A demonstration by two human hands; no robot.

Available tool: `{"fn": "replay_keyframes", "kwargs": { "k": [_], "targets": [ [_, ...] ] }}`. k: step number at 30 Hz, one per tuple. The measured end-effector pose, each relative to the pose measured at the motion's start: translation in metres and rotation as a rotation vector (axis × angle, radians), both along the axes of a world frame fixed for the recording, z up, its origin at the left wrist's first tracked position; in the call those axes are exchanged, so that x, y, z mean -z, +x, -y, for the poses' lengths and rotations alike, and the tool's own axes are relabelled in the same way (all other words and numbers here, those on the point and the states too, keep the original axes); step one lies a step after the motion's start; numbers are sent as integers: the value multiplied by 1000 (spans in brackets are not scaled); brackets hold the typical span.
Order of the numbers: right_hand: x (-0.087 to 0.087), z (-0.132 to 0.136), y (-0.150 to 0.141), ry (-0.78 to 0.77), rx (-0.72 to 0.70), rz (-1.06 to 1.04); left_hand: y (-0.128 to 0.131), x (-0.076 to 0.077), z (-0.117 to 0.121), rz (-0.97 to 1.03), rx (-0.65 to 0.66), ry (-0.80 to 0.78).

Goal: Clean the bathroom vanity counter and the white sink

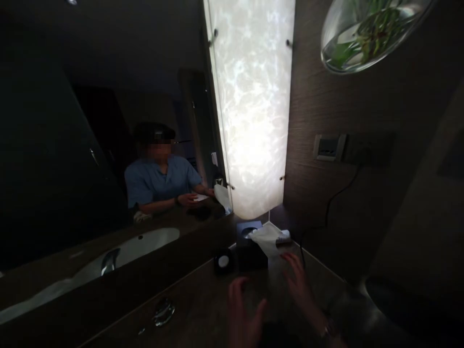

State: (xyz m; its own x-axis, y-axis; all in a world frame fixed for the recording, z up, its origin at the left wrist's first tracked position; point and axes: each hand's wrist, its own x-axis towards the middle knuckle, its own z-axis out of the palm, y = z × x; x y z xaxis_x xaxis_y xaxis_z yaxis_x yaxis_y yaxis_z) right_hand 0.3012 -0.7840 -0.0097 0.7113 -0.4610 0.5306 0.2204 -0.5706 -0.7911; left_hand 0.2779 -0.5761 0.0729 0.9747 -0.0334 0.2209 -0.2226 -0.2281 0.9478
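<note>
- Neither grip holds anything: my right hand [299,282] is spread open just short of the tissue [266,238], my left hand [243,314] open below.
- Tissue sticks up from the dark tissue box [250,251] on the counter [195,309].
- Probably light, soft, easily torn; I'd pinch its loose upper edge.

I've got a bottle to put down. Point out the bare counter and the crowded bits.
Bare counter lies between the left hand and the round metal piece. The back corner is crowded: dark tissue box, small dark dish, and the right hand close to the tissue.
</note>
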Motion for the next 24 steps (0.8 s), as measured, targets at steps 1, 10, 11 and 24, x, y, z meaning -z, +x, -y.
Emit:
{"fn": "replay_keyframes", "kwargs": {
  "k": [1, 10, 11, 24],
  "targets": [
    [-3, 3, 21, 28, 35, 65, 20, -2, 33, 84, 3, 27],
    [-11, 14, 116, 198, -1, 158, 167, -49, 35, -198, -42, -292],
    [-18, 12, 125, 220, -31, 148, 176, -59, 23, -239, -45, -349],
    [-159, -15, 154, 146, -504, 134, 175, -74, 45, -90, -171, -308]
  ]
}}
